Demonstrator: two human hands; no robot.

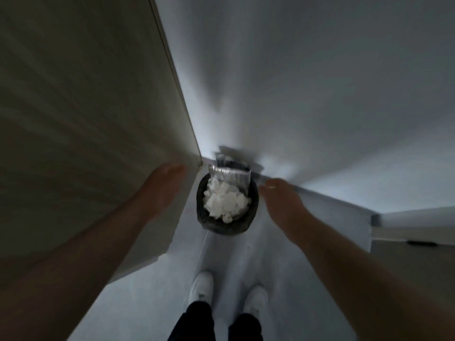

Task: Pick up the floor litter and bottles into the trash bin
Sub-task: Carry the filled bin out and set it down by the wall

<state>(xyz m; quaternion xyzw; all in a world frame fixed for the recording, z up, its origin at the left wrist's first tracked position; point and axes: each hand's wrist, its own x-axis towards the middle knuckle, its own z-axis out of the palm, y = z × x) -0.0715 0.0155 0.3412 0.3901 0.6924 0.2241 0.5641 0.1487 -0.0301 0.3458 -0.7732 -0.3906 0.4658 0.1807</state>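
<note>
The left hand (167,179) is reaching along the wall, its fingers too blurred to tell. The trash bin (221,228) is standing on the floor (270,254) between both hands, holding crumpled white paper (225,203) and a silvery wrapper (229,174). The right hand (279,194) is hovering beside its rim, fingers equally unreadable. No loose litter is showing, so the task is probably nearing its end.

Pale floor (229,262), dark trash bin (227,228), white shoes (202,286)

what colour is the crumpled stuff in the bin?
White crumpled litter, piled in the dark trash bin. Head view shows it, though blurred.
</note>
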